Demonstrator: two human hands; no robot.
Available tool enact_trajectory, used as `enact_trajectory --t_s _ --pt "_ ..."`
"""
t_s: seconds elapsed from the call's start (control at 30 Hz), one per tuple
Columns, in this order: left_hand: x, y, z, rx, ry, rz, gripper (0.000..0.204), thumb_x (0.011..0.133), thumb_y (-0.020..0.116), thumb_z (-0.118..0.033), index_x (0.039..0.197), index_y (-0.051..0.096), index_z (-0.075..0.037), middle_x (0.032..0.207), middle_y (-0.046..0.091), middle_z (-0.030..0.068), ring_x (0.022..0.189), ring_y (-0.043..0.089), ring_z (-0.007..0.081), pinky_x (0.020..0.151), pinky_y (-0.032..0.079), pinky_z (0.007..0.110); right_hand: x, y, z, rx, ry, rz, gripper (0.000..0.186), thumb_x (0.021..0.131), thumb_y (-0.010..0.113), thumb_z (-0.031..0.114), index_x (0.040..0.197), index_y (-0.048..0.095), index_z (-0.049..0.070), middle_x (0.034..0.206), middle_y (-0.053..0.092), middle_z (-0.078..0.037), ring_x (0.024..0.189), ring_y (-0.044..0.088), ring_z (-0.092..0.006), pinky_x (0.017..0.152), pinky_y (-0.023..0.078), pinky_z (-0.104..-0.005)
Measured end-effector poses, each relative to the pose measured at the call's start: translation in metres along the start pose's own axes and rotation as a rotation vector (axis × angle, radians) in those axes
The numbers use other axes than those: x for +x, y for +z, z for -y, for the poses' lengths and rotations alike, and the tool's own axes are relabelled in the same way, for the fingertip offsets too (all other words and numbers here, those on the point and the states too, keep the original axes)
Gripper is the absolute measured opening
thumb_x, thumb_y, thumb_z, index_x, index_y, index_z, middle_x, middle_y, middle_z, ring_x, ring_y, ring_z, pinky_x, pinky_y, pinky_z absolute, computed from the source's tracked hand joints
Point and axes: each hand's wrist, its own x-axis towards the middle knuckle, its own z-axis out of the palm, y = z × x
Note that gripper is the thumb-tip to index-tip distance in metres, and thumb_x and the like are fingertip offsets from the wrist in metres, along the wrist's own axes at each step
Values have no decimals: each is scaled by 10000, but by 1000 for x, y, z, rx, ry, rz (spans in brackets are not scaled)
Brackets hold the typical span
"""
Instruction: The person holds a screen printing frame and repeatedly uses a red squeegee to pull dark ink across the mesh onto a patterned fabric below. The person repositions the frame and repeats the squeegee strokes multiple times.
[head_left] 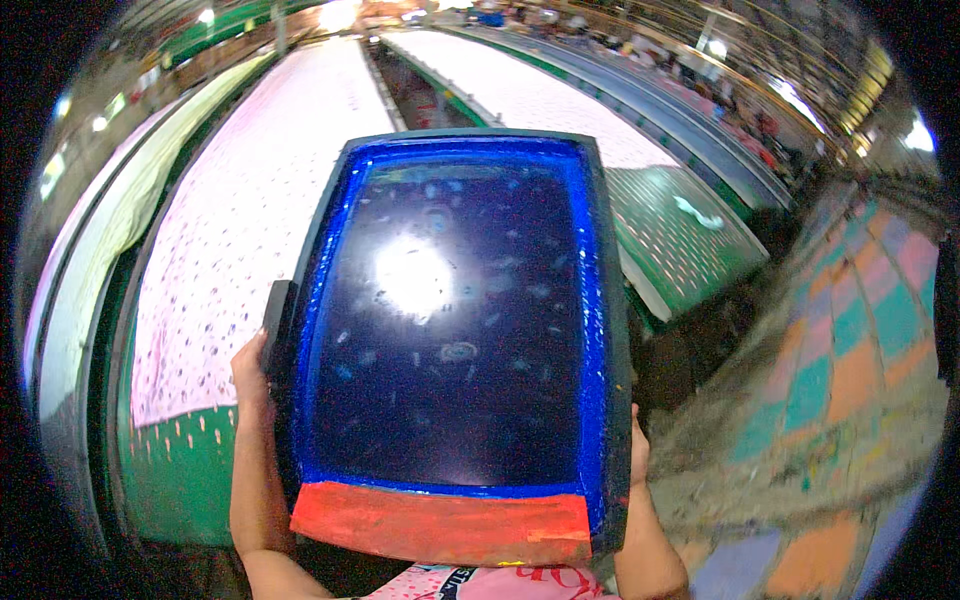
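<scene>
A large screen-printing frame point(460, 410) fills the middle of the view, raised in front of me and above the tables. Its dark mesh carries faint small motifs and a bright light reflection, with glossy blue along the inner border. An orange-red strip point(440, 525) covers the end nearest me. My left hand point(250, 368) grips the left side, by a dark block point(281, 325) that sticks out from the edge. On the right side, my right hand point(638, 450) holds the frame's edge; most of its fingers are hidden behind the frame.
A long table with pink dotted fabric point(240, 230) runs away at left, its green end point(190, 480) bare. Another long green table point(690, 240), partly under white fabric, stands beyond the frame at right. Pale yellow cloth point(100, 270) lies far left. Coloured patches mark the floor point(800, 400).
</scene>
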Motion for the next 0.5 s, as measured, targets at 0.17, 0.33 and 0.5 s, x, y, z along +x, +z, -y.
enact_trajectory --t_s 0.17,0.33,0.5 --pt "-40 32 15 227 60 -205 438 959 847 -349 1155 824 42 980 798 75 836 715 206 805 571 363 61 -40 43 -83 84 51 579 1189 541 552 1451 710 64 1270 813 -66 1033 781 -216 913 652 -392" --pt "-116 97 -12 583 134 -310 421 824 980 -194 1118 829 66 938 815 78 796 714 180 797 582 355 142 -96 85 -50 248 139 574 1191 549 536 1471 699 58 1277 808 -61 1048 776 -211 935 645 -391" --pt "-186 131 -6 670 87 -527 380 838 959 -176 1094 826 72 947 820 90 809 727 184 818 588 355 206 -129 121 -134 388 191 561 1198 550 511 1484 688 49 1261 808 -67 1049 775 -204 925 644 -380"
